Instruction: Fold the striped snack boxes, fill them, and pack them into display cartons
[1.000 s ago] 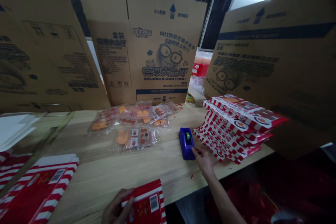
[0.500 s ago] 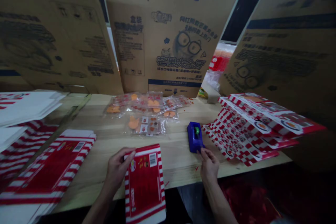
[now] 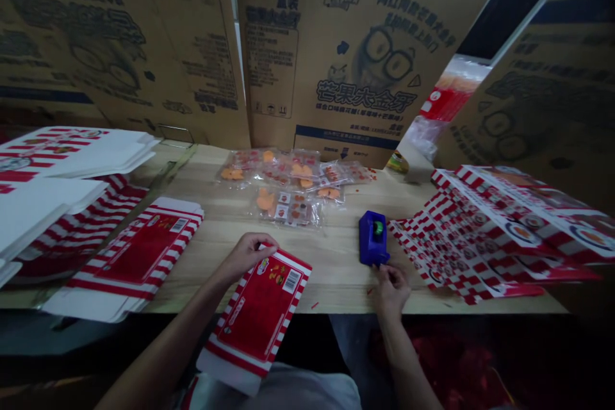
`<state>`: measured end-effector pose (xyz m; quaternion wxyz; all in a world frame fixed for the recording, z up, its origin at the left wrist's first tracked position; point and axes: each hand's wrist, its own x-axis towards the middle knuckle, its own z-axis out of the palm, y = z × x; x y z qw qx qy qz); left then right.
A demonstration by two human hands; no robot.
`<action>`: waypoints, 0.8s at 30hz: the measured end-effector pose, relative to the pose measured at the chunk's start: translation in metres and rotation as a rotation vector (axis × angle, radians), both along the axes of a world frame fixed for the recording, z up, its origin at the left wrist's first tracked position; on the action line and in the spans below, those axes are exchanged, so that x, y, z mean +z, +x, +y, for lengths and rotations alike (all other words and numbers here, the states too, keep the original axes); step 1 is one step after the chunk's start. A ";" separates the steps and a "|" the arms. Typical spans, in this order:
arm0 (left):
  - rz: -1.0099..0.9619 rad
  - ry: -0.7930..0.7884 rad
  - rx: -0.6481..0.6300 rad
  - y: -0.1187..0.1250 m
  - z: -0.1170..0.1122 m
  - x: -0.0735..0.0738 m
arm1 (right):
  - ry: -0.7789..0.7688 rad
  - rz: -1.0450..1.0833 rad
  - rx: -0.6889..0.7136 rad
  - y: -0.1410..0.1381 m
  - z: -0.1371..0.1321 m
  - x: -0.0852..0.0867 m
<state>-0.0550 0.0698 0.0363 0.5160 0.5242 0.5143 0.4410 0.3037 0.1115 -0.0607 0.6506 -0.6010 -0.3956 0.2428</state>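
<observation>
My left hand [image 3: 246, 254] is closed on the top edge of a flat red-and-white striped carton [image 3: 257, 314] that hangs over the near edge of the wooden table [image 3: 336, 269]. My right hand [image 3: 390, 285] sits just below a small blue tape dispenser [image 3: 373, 245], its fingers pinched together at the dispenser's near end. What the fingers pinch is too small to make out. Clear packets with orange pieces [image 3: 288, 206] lie in the middle of the table beyond both hands.
Stacks of flat striped cartons lie at the left [image 3: 129, 259] and far left [image 3: 62, 154]. A fanned pile of folded red-and-white cartons [image 3: 485, 230] fills the right side. Large brown cardboard boxes [image 3: 346, 57] wall in the back of the table.
The view has tilted down and nearer. My left hand has brought the striped carton up onto the table's edge. My right hand has drawn back from the dispenser's side to its near end.
</observation>
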 end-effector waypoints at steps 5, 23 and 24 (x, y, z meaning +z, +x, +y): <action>0.003 -0.064 -0.098 0.000 -0.002 0.005 | -0.050 -0.010 0.220 -0.034 -0.027 0.030; 0.241 0.109 -0.263 0.004 -0.020 0.017 | -0.459 -0.297 1.558 -0.149 0.009 0.091; 0.245 0.136 -0.286 0.004 -0.022 0.022 | -0.510 -0.248 1.582 -0.151 0.011 0.092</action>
